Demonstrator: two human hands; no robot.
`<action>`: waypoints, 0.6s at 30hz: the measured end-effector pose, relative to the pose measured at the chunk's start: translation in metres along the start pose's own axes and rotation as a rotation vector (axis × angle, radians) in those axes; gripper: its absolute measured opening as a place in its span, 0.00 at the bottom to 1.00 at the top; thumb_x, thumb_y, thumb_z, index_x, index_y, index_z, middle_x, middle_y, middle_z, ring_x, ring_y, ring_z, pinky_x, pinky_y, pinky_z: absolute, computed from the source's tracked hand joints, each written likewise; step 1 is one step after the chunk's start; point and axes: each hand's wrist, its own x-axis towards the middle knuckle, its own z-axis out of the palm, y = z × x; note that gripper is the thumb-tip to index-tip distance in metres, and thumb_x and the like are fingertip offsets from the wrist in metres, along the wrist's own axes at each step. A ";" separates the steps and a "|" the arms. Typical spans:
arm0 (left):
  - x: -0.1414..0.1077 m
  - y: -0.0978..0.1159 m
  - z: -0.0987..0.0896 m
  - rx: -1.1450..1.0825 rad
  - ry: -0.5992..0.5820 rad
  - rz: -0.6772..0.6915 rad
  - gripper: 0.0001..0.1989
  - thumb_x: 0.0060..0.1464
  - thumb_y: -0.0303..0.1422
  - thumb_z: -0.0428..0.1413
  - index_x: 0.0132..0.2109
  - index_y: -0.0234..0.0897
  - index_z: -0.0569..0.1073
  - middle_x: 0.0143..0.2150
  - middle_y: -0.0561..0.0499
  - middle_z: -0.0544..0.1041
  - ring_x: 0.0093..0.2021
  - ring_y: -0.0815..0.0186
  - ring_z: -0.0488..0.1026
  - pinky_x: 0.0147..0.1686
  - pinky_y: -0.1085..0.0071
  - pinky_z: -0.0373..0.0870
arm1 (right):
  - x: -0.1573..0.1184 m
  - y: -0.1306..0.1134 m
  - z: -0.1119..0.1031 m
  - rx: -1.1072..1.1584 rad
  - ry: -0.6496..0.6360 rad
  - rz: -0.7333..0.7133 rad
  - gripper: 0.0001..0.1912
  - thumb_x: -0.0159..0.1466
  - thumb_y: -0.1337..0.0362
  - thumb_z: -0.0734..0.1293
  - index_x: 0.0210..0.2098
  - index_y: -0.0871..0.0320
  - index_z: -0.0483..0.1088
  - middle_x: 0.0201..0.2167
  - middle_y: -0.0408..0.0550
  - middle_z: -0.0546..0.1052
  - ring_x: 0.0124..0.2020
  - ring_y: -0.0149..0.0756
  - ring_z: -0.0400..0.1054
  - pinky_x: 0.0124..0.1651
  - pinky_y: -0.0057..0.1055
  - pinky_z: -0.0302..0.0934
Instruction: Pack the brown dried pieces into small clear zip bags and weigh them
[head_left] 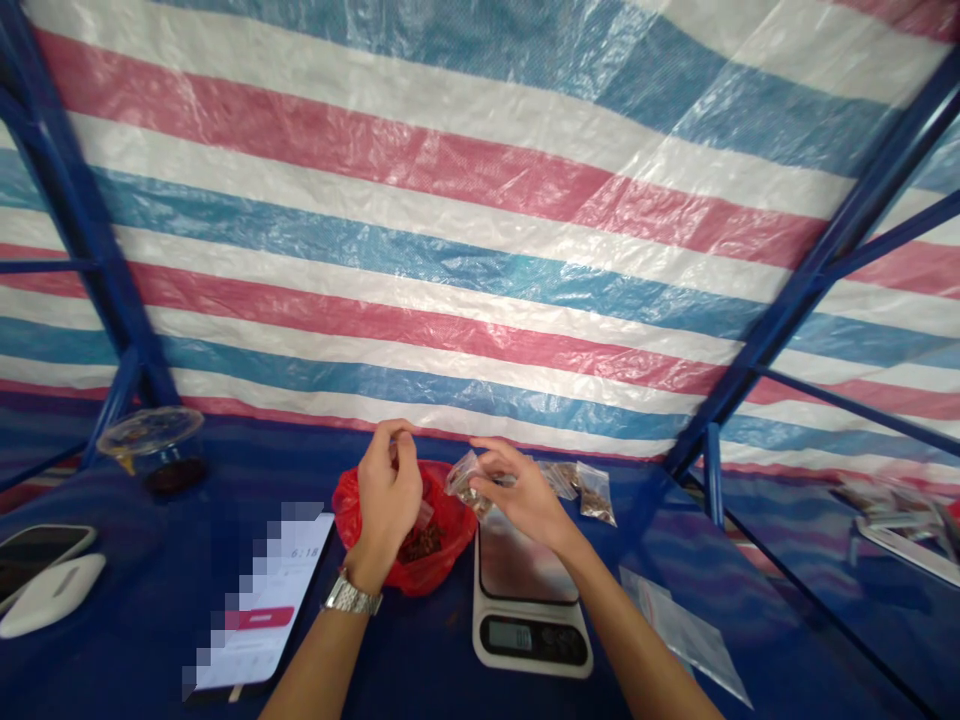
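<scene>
My left hand, with a metal watch on its wrist, hovers over a red plastic bag. Its fingers are curled against the thumb, and what they hold, if anything, is hidden. Dark brown dried bits lie inside the open red bag. Between the thumb and fingers of my right hand is a small clear zip bag with brown bits in it. Below that hand stands a white kitchen scale with a metal plate; its display appears to read 0.0.
Filled small bags lie behind the scale, and flat clear bags to its right. At left are a lit phone, a white earbud case, another phone and a lidded plastic tub. Blue metal bars frame a striped tarp.
</scene>
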 end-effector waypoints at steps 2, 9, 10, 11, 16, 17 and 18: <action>-0.003 0.002 0.003 0.036 -0.219 0.034 0.09 0.69 0.38 0.49 0.46 0.43 0.73 0.32 0.55 0.75 0.31 0.64 0.73 0.33 0.68 0.69 | -0.006 0.006 -0.012 0.105 0.101 0.068 0.27 0.62 0.55 0.75 0.59 0.52 0.71 0.42 0.47 0.82 0.43 0.42 0.78 0.49 0.39 0.70; -0.027 0.005 0.025 0.052 -0.643 0.200 0.11 0.71 0.39 0.50 0.48 0.44 0.76 0.44 0.51 0.79 0.44 0.61 0.79 0.48 0.65 0.72 | -0.025 0.008 -0.039 0.193 0.089 0.130 0.27 0.60 0.50 0.77 0.56 0.50 0.72 0.47 0.49 0.80 0.46 0.44 0.77 0.50 0.41 0.72; -0.029 0.005 0.026 0.051 -0.642 0.205 0.12 0.71 0.39 0.49 0.48 0.44 0.76 0.44 0.50 0.79 0.44 0.61 0.79 0.48 0.66 0.72 | -0.025 0.008 -0.041 0.178 0.071 0.129 0.26 0.61 0.50 0.76 0.56 0.49 0.72 0.48 0.49 0.79 0.46 0.43 0.77 0.51 0.40 0.72; -0.030 0.005 0.027 0.053 -0.635 0.207 0.13 0.72 0.39 0.48 0.47 0.43 0.76 0.43 0.50 0.79 0.44 0.62 0.79 0.48 0.66 0.72 | -0.025 0.008 -0.043 0.165 0.057 0.135 0.26 0.61 0.50 0.76 0.56 0.48 0.72 0.48 0.48 0.79 0.46 0.42 0.77 0.51 0.40 0.72; -0.027 0.005 0.024 0.053 -0.632 0.206 0.16 0.74 0.38 0.45 0.49 0.43 0.77 0.44 0.50 0.79 0.46 0.62 0.78 0.48 0.67 0.71 | -0.023 0.013 -0.049 0.191 0.037 0.163 0.18 0.63 0.47 0.74 0.42 0.53 0.76 0.36 0.47 0.79 0.39 0.40 0.75 0.50 0.41 0.71; -0.027 0.005 0.023 0.053 -0.639 0.207 0.16 0.74 0.37 0.45 0.50 0.43 0.77 0.45 0.50 0.79 0.46 0.62 0.78 0.49 0.67 0.71 | -0.022 0.013 -0.049 0.191 0.027 0.160 0.17 0.62 0.47 0.74 0.39 0.54 0.76 0.35 0.46 0.78 0.38 0.40 0.75 0.50 0.41 0.71; -0.027 0.005 0.023 0.056 -0.648 0.208 0.16 0.74 0.37 0.44 0.52 0.43 0.77 0.46 0.49 0.79 0.47 0.62 0.78 0.50 0.67 0.71 | -0.022 0.013 -0.049 0.183 0.019 0.154 0.17 0.62 0.47 0.75 0.38 0.54 0.76 0.35 0.46 0.78 0.38 0.40 0.74 0.49 0.41 0.71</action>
